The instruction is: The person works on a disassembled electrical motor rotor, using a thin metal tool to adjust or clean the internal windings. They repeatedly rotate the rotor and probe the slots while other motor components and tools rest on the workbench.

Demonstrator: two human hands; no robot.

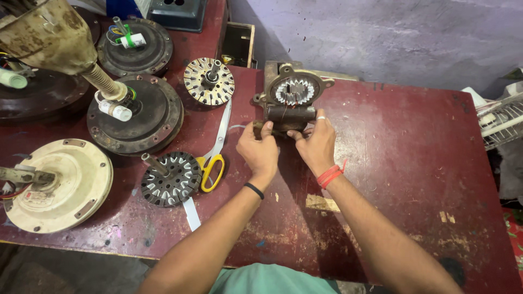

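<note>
A brown metal motor housing stands on the dark red table, with a ring-shaped toothed stator core set in its round top. My left hand grips the housing's lower left side, thumb up against it. On the lower right side rests my right hand, fingers curled on the front plate; it wears a ring and red wrist threads. Thin copper wire hangs down the housing's front between my hands.
Yellow-handled scissors lie left of my left hand, by a dark rotor with a shaft. Another rotor, several fan motor bodies and a cream fan motor fill the left. A wire rack sits at the right edge.
</note>
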